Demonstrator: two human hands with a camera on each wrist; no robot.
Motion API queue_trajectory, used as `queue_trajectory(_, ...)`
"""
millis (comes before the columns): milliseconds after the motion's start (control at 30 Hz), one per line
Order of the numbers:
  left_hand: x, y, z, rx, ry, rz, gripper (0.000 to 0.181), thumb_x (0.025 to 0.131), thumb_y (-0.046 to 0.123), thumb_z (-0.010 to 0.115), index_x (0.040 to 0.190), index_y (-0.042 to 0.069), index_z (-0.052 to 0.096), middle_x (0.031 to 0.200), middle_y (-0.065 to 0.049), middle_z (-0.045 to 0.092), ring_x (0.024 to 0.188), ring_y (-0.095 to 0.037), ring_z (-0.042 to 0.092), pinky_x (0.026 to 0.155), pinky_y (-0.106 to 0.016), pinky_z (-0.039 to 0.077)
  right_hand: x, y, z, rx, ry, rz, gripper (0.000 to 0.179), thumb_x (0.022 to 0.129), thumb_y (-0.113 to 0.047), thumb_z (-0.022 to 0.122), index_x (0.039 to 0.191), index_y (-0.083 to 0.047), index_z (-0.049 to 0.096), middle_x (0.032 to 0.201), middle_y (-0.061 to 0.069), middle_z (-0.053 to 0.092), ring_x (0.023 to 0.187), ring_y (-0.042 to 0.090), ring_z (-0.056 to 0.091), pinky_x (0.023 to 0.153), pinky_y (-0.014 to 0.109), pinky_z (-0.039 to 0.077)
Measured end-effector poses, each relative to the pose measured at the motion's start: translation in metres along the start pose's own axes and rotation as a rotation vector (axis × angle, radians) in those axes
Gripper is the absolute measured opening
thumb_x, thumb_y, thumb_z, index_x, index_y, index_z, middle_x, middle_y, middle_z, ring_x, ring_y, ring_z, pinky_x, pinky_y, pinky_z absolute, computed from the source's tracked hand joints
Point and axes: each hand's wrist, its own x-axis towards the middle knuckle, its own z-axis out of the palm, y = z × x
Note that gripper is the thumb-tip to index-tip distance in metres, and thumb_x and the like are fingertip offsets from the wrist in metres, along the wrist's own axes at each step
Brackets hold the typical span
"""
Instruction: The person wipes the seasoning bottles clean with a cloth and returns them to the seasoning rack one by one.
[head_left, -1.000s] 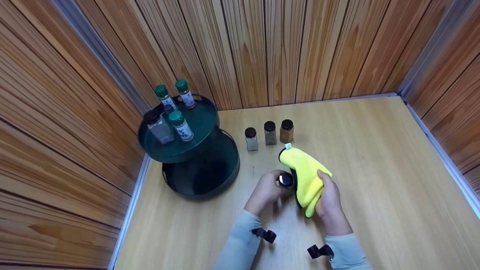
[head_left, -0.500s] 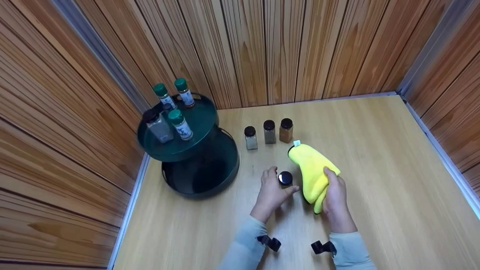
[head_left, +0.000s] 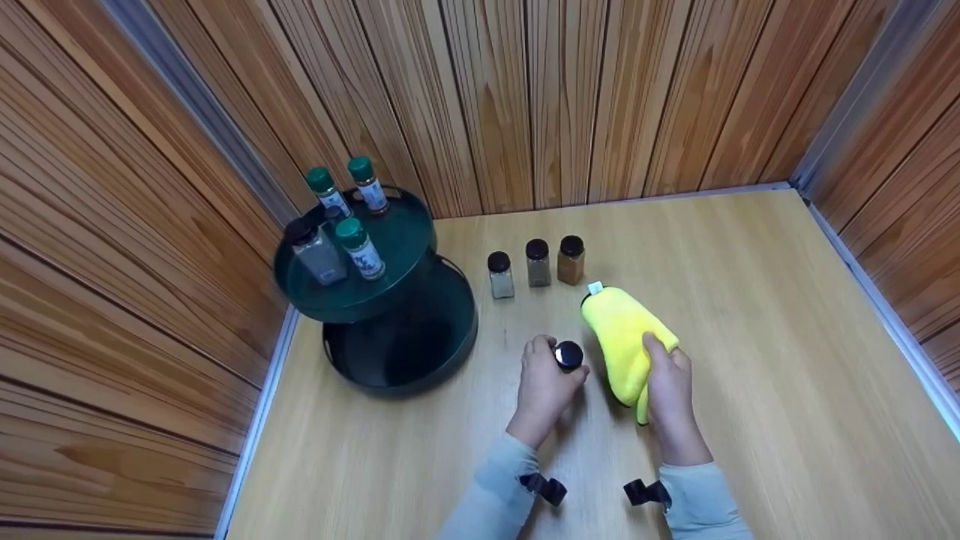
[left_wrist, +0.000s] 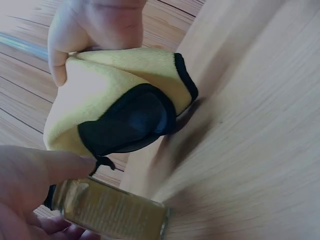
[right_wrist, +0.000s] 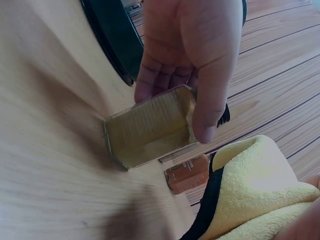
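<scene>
Moved off to the right of the small jar [right_wrist: 150,130] since one second ago: yellow cloth [head_left: 619,337]. Closed in since half a second ago, from spread to clasping: left grip [head_left: 544,390]. Nearest, grey-blue sleeves [head_left: 489,491] with black wrist mounts [head_left: 553,493]. Next, left grip clamped on the small jar, with thumb and fingers on opposite sides just below the black lid [head_left: 568,355]; right grip [head_left: 670,397] clamped on the yellow cloth, bunched under the thumb. Between left grip and yellow cloth, the small jar, held close to the surface [head_left: 787,337]; not possible to tell whether touching at the base. Judged for handling: stiff, fairly light, smooth and so perhaps slippery, fragile if of glass; best taken by the flat walls under the black lid rather than by the lid alone. By contrast, soft, light, limp cloth, best pinched deep in the folds, away from the black edging [left_wrist: 184,75]. All round, pale wood-grain surface. Farther out, three dark-lidded jars [head_left: 538,271], upright in a loose row. On the left, two-tier round stand [head_left: 405,240] in dark green, carrying green-capped bottles [head_left: 367,259] and a larger dark-lidded jar [head_left: 321,259] on the upper tier. Farthest, plank walls [head_left: 570,97] with grey metal strips [head_left: 862,97] at the corners.
</scene>
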Motion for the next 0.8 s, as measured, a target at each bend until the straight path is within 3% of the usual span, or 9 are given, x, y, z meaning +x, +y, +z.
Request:
queue_trajectory(200, 0.001, -0.002, -0.010, 0.001, -0.018, 0.132, 0.044, 0.082, 0.011, 0.082, 0.120, 0.002, 0.062, 0.117, -0.015, 0.066, 0.112, -0.027, 0.063, 0.101, -0.040, 0.051, 0.000, 0.002, 0.003, -0.117, 0.037, -0.021, 0.039, 0.104, -0.035, 0.056, 0.112, 0.003, 0.059, 0.086, 0.001, 0.069, 0.074, 0.010, 0.066, 0.065, 0.024, 0.054)
queue_trajectory(367, 0.002, -0.002, -0.013, -0.002, -0.054, 0.090, 0.059, 0.077, 0.008, 0.087, 0.129, 0.002, 0.060, 0.124, -0.013, 0.063, 0.120, -0.027, 0.061, 0.106, -0.041, 0.048, -0.001, 0.002, 0.007, -0.179, 0.029, -0.010, 0.040, 0.104, -0.036, 0.058, 0.116, 0.003, 0.061, 0.092, 0.003, 0.069, 0.079, 0.010, 0.064, 0.069, 0.024, 0.054)
queue_trajectory(467, 0.003, -0.003, -0.013, 0.002, -0.052, 0.070, 0.058, 0.074, 0.010, 0.090, 0.124, 0.004, 0.062, 0.120, -0.012, 0.064, 0.115, -0.024, 0.061, 0.104, -0.040, 0.049, 0.000, 0.002, 0.010, -0.182, 0.016, -0.012, 0.040, 0.103, -0.035, 0.058, 0.114, 0.003, 0.061, 0.090, 0.001, 0.069, 0.078, 0.010, 0.064, 0.069, 0.024, 0.054)
queue_trajectory(667, 0.004, -0.007, -0.014, 0.008, -0.051, 0.102, 0.043, 0.075, 0.012, 0.090, 0.111, 0.010, 0.067, 0.104, -0.001, 0.066, 0.101, -0.017, 0.063, 0.093, -0.037, 0.053, -0.004, 0.003, 0.017, -0.106, -0.063, -0.015, 0.042, 0.104, -0.033, 0.059, 0.119, 0.006, 0.060, 0.098, 0.008, 0.072, 0.084, 0.014, 0.068, 0.075, 0.027, 0.057)
queue_trajectory(800, 0.006, -0.009, -0.015, -0.024, -0.080, 0.127, 0.042, 0.075, 0.010, 0.089, 0.112, 0.011, 0.070, 0.105, 0.000, 0.069, 0.102, -0.017, 0.064, 0.095, -0.038, 0.052, -0.010, 0.004, 0.022, -0.028, -0.137, 0.005, 0.039, 0.105, -0.030, 0.058, 0.120, 0.006, 0.058, 0.098, 0.010, 0.071, 0.086, 0.017, 0.069, 0.077, 0.030, 0.058)
